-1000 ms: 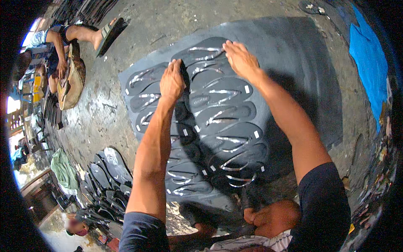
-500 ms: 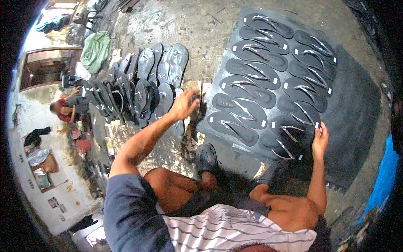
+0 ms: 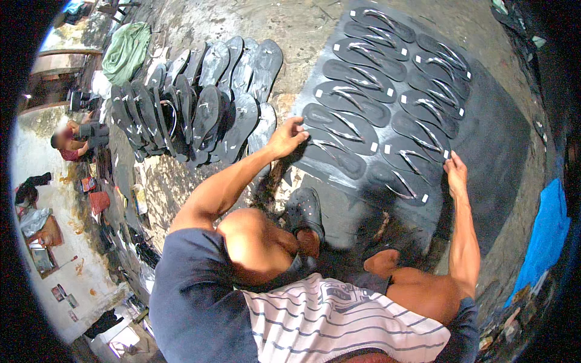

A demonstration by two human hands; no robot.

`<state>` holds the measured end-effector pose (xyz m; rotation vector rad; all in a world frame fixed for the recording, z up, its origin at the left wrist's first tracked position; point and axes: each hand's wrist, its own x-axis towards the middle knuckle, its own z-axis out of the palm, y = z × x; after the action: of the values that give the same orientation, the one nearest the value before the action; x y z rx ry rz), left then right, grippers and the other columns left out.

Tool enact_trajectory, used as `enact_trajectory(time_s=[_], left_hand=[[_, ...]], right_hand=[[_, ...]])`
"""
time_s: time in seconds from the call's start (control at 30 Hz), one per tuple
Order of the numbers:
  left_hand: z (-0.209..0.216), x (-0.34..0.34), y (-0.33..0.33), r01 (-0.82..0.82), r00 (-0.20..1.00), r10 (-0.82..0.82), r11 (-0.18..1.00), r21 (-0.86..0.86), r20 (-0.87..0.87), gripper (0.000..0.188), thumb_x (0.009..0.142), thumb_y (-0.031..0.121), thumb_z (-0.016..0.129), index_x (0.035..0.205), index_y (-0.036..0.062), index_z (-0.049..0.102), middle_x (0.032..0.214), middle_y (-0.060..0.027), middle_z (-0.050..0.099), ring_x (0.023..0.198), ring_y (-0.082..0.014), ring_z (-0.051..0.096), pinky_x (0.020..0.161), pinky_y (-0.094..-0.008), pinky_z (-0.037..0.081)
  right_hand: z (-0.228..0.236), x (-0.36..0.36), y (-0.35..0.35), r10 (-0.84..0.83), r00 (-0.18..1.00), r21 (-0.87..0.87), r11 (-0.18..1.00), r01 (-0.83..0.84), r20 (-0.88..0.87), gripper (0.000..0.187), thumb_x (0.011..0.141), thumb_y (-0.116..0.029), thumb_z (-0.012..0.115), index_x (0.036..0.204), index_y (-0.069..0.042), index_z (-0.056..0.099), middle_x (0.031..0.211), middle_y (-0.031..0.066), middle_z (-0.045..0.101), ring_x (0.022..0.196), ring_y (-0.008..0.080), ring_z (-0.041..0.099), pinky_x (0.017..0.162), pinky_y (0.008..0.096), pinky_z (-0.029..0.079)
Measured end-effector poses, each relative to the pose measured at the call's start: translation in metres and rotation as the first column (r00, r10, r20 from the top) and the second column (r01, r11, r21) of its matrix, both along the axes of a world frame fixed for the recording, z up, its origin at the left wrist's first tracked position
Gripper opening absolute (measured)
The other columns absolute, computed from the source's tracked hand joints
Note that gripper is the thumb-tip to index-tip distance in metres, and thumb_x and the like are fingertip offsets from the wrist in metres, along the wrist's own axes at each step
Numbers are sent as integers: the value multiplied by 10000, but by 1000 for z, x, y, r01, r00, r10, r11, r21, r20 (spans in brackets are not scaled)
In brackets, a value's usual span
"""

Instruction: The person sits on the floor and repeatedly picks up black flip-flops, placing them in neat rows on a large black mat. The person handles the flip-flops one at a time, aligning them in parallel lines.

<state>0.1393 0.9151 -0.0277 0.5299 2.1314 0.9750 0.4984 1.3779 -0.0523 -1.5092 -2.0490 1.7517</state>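
Black flip-flops with shiny thong straps and small white tags lie in two columns on a dark board (image 3: 315,172). My left hand (image 3: 287,140) is at the board's left edge, its thumb and fingers apart, beside the end of a flip-flop (image 3: 339,158) low in the left column. On the other side, my right hand (image 3: 456,174) has its fingertips closed at the tagged end of another flip-flop (image 3: 411,134) in the right column. The lowest flip-flop (image 3: 393,180) on the right lies partly in shadow, between my hands.
Many loose flip-flops (image 3: 209,118) stand bunched on the floor at left, beside a green cloth (image 3: 126,53). A co-worker (image 3: 75,142) sits far left. A dark sheet (image 3: 496,157) and a blue sheet (image 3: 541,233) lie right. My clog (image 3: 304,209) is near the board.
My left hand has moved from over the floor to the board's left edge. My right hand stays by the same tagged flip-flop. The view has shifted, so the board appears higher.
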Motion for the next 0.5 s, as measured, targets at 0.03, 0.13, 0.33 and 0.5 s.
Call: enact_trajectory(time_s=[0.03, 0.13, 0.33, 0.5], left_hand=[[18, 3, 10, -35, 999, 36, 999, 28, -6, 584, 878, 295, 686, 1344, 27, 456, 1081, -110, 629, 969, -214, 625, 895, -348, 490], [21, 32, -59, -359, 861, 375, 927, 110, -343, 540, 879, 314, 674, 1303, 32, 496, 1180, -177, 597, 1059, -280, 602, 927, -392, 472], [20, 64, -111, -674, 724, 433, 612, -415, -537, 737, 800, 569, 670, 1242, -11, 562, 1240, -248, 583, 1185, -395, 533, 1021, -436, 400], [54, 46, -134, -519, 854, 488, 790, -326, -178, 722, 826, 499, 704, 1321, -8, 559, 1181, -218, 653, 1103, -273, 615, 934, -366, 462]], right_hand=[[4, 14, 6, 3, 1000, 29, 1000, -3, 6, 461, 976, -80, 526, 1420, 10, 437, 1315, 93, 546, 1110, 175, 570, 951, 306, 482], [25, 9, -11, -18, 995, 39, 999, 22, -94, 494, 950, -83, 568, 1414, 33, 442, 965, -8, 550, 813, 93, 519, 762, 235, 454], [26, 2, -1, 107, 989, 83, 992, -99, -98, 502, 935, -104, 595, 1405, 8, 460, 850, -55, 496, 744, 61, 455, 682, 215, 395], [35, 16, -5, -40, 991, 142, 988, 58, -127, 491, 937, -148, 614, 1388, -15, 476, 999, 20, 608, 842, 89, 537, 749, 234, 444]])
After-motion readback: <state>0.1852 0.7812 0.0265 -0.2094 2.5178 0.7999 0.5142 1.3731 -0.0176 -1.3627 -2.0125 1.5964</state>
